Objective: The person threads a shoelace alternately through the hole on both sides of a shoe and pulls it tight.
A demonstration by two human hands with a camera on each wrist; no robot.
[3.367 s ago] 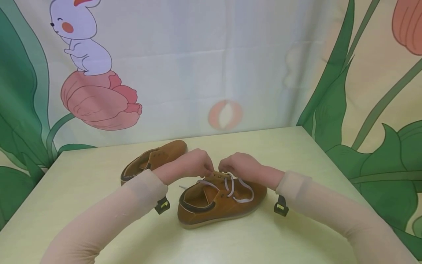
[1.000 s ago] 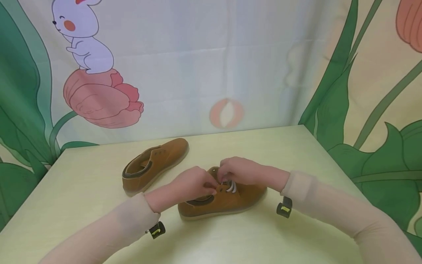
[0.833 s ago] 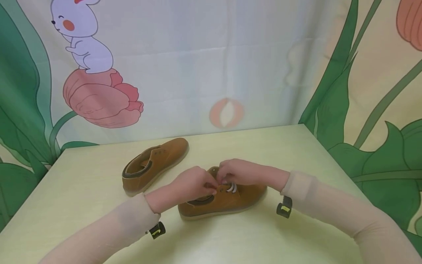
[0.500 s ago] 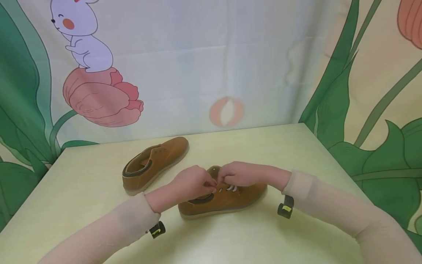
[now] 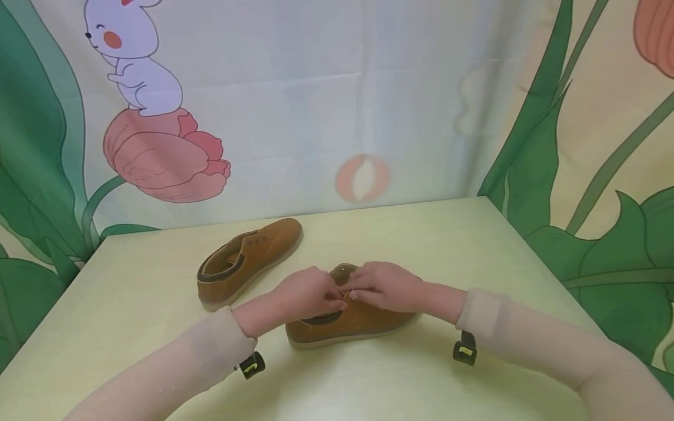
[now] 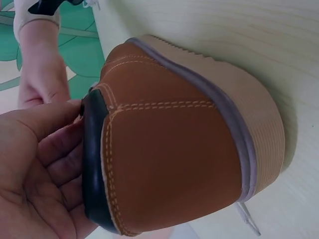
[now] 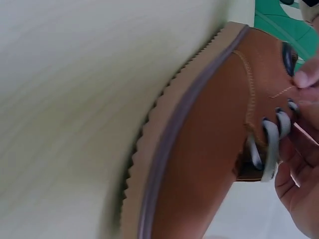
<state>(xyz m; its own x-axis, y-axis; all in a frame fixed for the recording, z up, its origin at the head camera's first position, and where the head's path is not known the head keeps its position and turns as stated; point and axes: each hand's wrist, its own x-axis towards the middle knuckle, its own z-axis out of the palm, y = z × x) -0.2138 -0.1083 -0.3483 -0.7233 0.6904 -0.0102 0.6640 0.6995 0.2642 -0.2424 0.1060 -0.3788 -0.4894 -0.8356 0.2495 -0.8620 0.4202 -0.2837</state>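
Observation:
A brown leather lace-up shoe [image 5: 342, 333] stands upright, toe to the right, between the hands. At its opening the left hand [image 5: 310, 292] pinches the near eyelet flap; the left wrist view has its thumb at the dark collar [image 6: 94, 159] and fingers inside. Over the tongue the right hand [image 5: 389, 286] meets the left fingertips, thumb and fingers pinched on the shoelace. The right wrist view shows the pale shoelace [image 7: 270, 149] threaded through eyelets of the near flap, close to the right fingers [image 7: 294, 154]. In the head view the hands hide most of the lacing.
A second brown shoe [image 5: 253, 260], its eyelets without a lace, sits behind and left on the pale table [image 5: 432, 234]. A loose lace end [image 6: 248, 219] hangs beyond the shoe in the left wrist view. A printed curtain [image 5: 274, 117] rises behind the table.
The left hand moved from the far flap to the near one; the right hand also came nearer. Lace that lay loose over the toe now passes through another near-side eyelet.

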